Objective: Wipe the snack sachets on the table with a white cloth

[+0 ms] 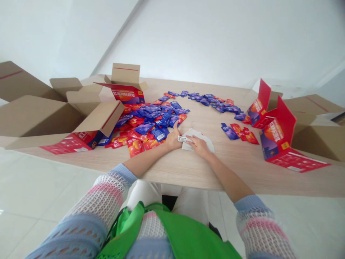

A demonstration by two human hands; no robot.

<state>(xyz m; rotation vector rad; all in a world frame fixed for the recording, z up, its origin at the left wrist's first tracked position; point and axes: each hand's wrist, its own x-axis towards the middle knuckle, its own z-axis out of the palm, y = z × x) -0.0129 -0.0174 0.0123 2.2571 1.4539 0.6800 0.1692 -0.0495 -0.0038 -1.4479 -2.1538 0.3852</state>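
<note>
Pinching a white cloth (198, 141) lying crosswise on the table (221, 163), left hand (172, 141) and right hand (198, 146) clamped.

Open-knit sleeves (105, 212) striped pale blue, pink and white, green apron (185, 237), white trousers (142, 194)

Left hand (172, 141), right hand (198, 146), nearly touching, palms down

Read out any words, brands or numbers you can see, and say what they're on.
"红" is the only legible character, opening the white title on the red carton. The rest of that title, the print on the other red carton, and the sachets are too blurred to read.
</note>
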